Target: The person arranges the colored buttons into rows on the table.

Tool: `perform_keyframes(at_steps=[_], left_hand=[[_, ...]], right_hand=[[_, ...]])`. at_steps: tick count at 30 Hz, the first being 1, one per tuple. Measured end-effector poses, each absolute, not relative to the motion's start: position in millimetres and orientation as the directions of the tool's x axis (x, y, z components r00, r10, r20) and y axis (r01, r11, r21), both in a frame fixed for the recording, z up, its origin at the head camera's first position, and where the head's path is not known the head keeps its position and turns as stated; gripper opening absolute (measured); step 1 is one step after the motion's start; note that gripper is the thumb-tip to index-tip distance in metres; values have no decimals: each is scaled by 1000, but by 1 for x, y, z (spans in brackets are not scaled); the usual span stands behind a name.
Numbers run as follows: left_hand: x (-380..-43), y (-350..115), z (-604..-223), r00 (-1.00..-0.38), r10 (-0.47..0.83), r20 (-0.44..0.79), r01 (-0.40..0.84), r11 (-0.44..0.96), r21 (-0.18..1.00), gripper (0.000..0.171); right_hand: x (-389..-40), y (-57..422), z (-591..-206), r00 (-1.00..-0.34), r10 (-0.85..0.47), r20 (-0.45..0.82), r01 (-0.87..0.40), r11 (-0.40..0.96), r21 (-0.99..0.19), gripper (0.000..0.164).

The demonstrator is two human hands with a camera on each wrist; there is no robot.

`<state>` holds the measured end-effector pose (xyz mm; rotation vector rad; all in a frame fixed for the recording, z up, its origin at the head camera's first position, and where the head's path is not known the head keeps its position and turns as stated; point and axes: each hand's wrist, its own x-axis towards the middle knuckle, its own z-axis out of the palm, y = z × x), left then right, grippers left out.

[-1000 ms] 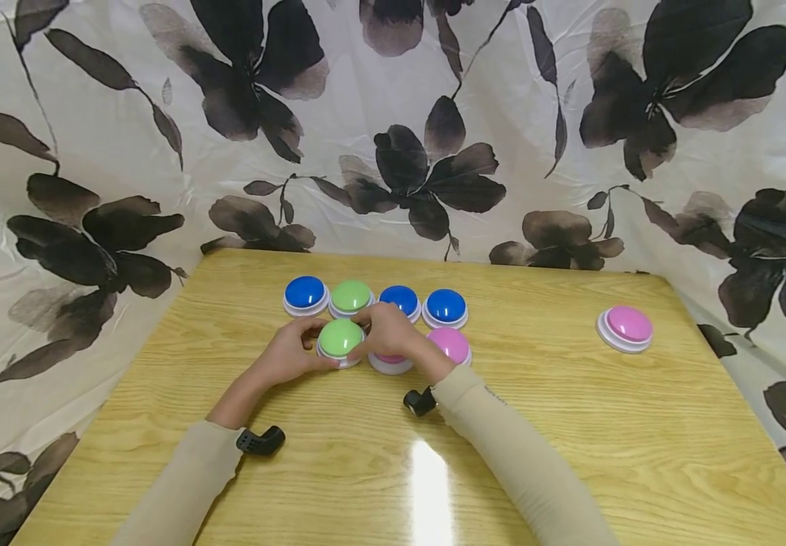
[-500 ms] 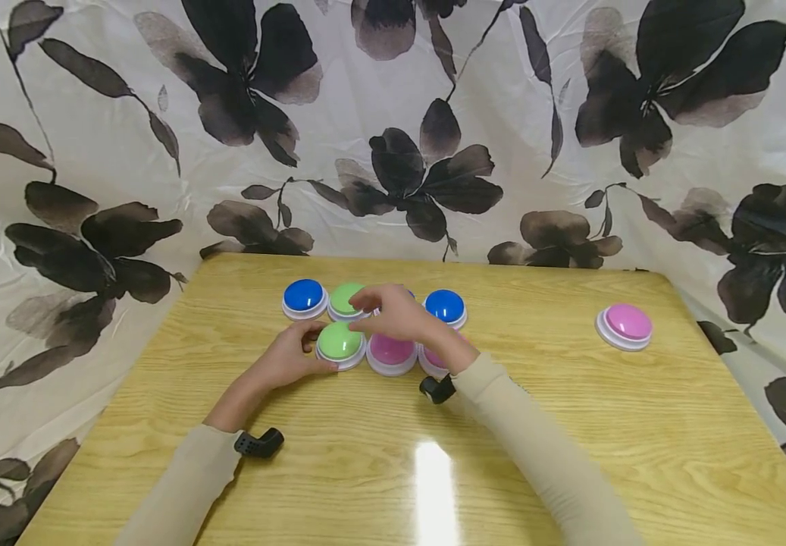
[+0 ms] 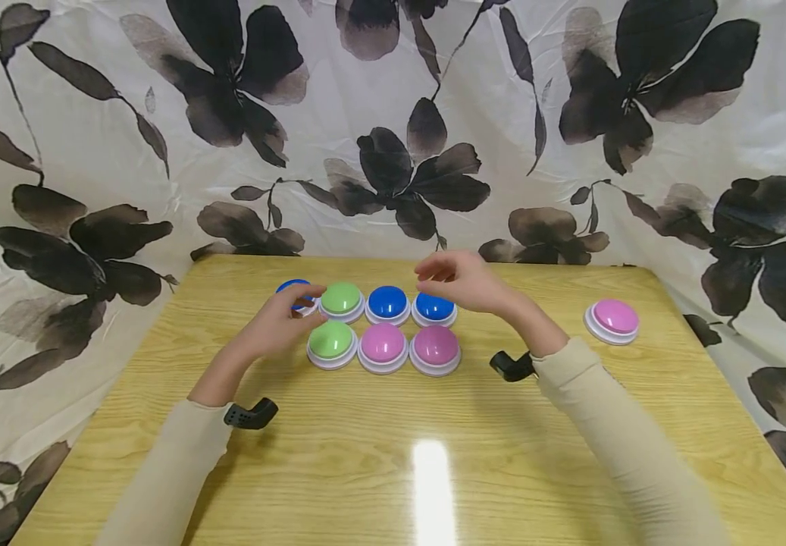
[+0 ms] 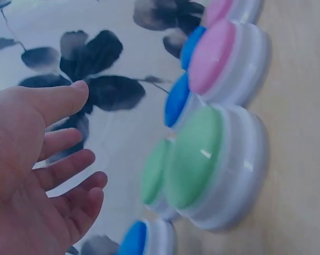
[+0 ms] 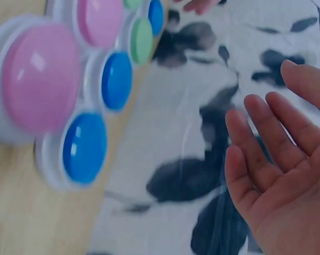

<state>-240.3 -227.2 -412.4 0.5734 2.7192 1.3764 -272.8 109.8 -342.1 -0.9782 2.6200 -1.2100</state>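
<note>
Dome-topped push buttons on white bases stand in two rows on the table. The front row holds a green button (image 3: 330, 340), a pink button (image 3: 383, 344) and another pink button (image 3: 436, 346). Behind them are a blue button (image 3: 293, 286), a green button (image 3: 341, 298), a blue button (image 3: 388, 302) and a further blue button (image 3: 434, 306). My left hand (image 3: 275, 322) hovers at the left end of the rows, partly covering the leftmost blue one, with nothing in its relaxed fingers. Raised above the rightmost blue button, my right hand (image 3: 468, 282) is likewise holding nothing.
A separate pink button (image 3: 612, 318) stands near the table's right side. The wooden table (image 3: 338, 455) ends at the back against a floral cloth (image 3: 393, 114). Dark wrist cameras sit on both sleeves.
My left hand has released the front green button and lifted slightly to the left. The right hand has moved away rightwards and up, uncovering the pink and blue buttons. The head view has shifted slightly.
</note>
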Motion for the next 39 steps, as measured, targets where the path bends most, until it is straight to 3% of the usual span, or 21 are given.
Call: perform_keyframes(at_steps=[13,23,39], left_hand=[[-269,-175,-384,-865,485,127,405,527,748,39],[-279,-131,-394,-829,536,161,446,459,768,33],[-276,-69,-407,-758,623,193,482,335,810,30]], right_hand=[[-272,198,-347,-880,-453,144,-419,597,-684,26],[-269,255,-362,-930,-362,68,-292,614,-733,36],[-272,325,-383,-982,-174,68,-171,693,-700,40]])
